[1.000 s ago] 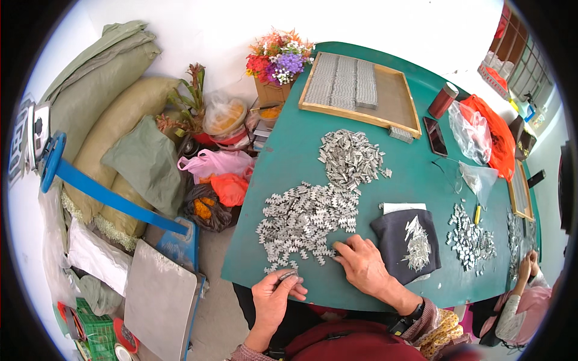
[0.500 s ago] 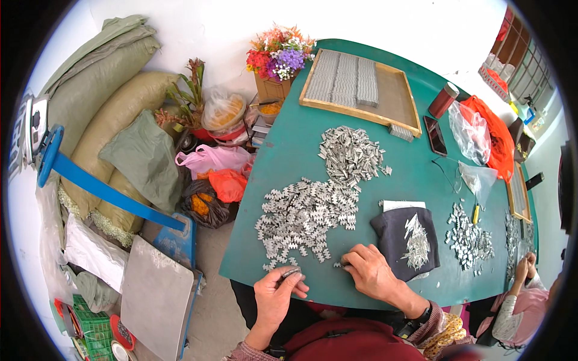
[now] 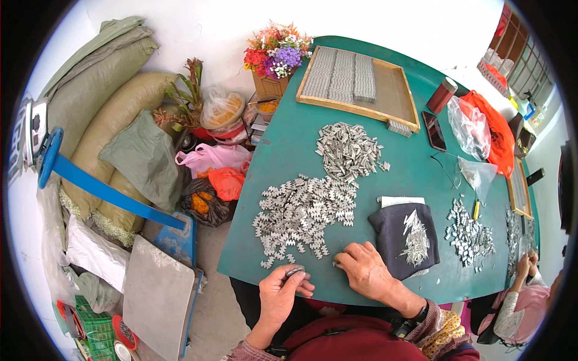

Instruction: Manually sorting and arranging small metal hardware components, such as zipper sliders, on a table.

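Just off the near table edge, my left hand [image 3: 277,298] is closed, pinching a small dark-grey metal piece [image 3: 293,272] between thumb and fingers. My right hand [image 3: 368,274] rests low over the green table with thumb and fingertips pressed together. A tiny grey bit [image 3: 335,263] shows at those fingertips, too small to name. Beyond both hands spreads a heap of flat, zigzag-edged metal pieces [image 3: 301,213]. Behind it lies a second pile of small, narrow metal pieces [image 3: 349,150]. To the right of my right hand, thin silvery pins [image 3: 416,243] lie on a folded dark cloth [image 3: 388,231].
A wooden-framed tray [image 3: 394,84] with rows of grey pieces sits at the far side. Rightward are a phone [image 3: 433,131], a red cylinder [image 3: 442,95], plastic bags [image 3: 497,132] and another metal pile [image 3: 469,237]. Another person's hands [image 3: 527,265] work at the right.
My right hand has shifted slightly left, its fingertips still together low over the table. My left hand has turned a little and moved slightly right, keeping the metal piece. The whole view has tilted slightly.
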`<state>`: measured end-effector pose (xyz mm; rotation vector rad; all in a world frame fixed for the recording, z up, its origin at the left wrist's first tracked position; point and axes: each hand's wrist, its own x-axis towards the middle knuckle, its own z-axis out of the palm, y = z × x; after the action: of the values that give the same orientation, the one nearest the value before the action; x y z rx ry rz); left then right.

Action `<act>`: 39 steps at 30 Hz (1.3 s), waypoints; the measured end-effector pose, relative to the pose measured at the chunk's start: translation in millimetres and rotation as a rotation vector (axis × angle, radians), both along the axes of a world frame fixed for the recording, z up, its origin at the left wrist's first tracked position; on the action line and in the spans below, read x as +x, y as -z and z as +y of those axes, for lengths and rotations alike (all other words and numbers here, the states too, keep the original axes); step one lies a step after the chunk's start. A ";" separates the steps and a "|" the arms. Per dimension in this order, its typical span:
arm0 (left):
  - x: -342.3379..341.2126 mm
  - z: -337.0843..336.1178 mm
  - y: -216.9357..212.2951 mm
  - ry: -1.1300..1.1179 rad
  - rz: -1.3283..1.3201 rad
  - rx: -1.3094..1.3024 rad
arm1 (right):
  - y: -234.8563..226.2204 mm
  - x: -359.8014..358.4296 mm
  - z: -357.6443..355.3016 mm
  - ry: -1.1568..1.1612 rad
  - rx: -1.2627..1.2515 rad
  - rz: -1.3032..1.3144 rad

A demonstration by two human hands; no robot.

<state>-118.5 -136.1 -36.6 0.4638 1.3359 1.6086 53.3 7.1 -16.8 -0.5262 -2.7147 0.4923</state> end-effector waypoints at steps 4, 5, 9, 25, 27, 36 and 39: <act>3.9 2.7 0.5 0.046 -0.009 -0.010 | -2.0 0.7 -1.6 0.065 -0.068 -0.060; 4.9 3.4 0.5 0.061 -0.011 -0.008 | -1.8 2.2 -1.4 0.059 -0.083 -0.065; 8.4 7.4 2.7 0.089 -0.041 -0.006 | -10.1 12.6 5.5 -0.127 0.112 -0.048; 14.8 9.8 -1.4 0.108 -0.013 -0.012 | 2.4 -7.1 -17.4 0.259 -0.078 0.009; 18.1 10.7 -1.7 0.139 -0.007 -0.007 | 2.1 -6.3 -18.1 0.253 -0.149 0.032; 36.6 30.5 -8.3 0.242 -0.002 0.065 | -9.8 9.1 -23.8 0.251 -0.519 0.273; 41.7 37.7 -17.3 0.292 0.060 0.047 | -10.4 16.5 -22.9 0.277 -0.531 0.320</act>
<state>-76.8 -98.5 -19.3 0.7067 1.2139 1.3951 69.7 -15.8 -6.4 -0.8569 -2.1503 1.1193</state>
